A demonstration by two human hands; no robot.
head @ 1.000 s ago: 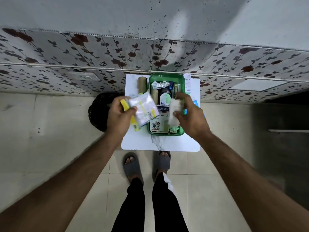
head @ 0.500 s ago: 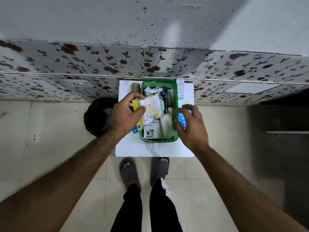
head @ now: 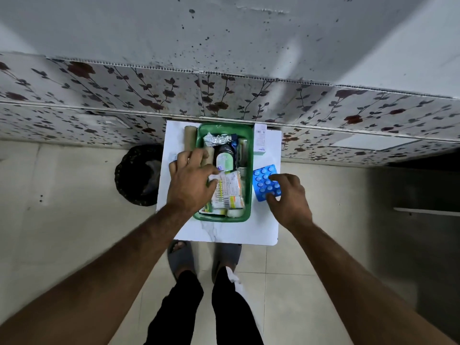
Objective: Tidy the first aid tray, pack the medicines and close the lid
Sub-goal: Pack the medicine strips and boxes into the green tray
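Both hands are down at a small white table [head: 224,232] that stands against a floral-patterned wall panel [head: 124,95]. Left hand [head: 191,185] lies palm-down over the left side of the green tray [head: 249,150], its thumb and fingers pinching the near-left corner of a flat medicine packet [head: 229,190] with orange and yellow print, which rests on top of the other contents in the near half of the tray. Right hand [head: 288,197] is spread wide, fingertips resting on a blue blister strip [head: 263,180] of round tablets that lies on the table just beside the tray's right rim; whether the fingers have closed on it cannot be told, they look merely laid upon it. Farther back in the tray are a dark bottle [head: 225,156] with a pale green label, a crumpled foil strip [head: 216,139] and some slim items along the right wall, too small to identify. A brown cardboard tube [head: 189,138] lies on the table just left of the tray, and a white carton [head: 260,139] with a teal band lies at the far right. On the floor to the left sits a dark round basket [head: 137,175].
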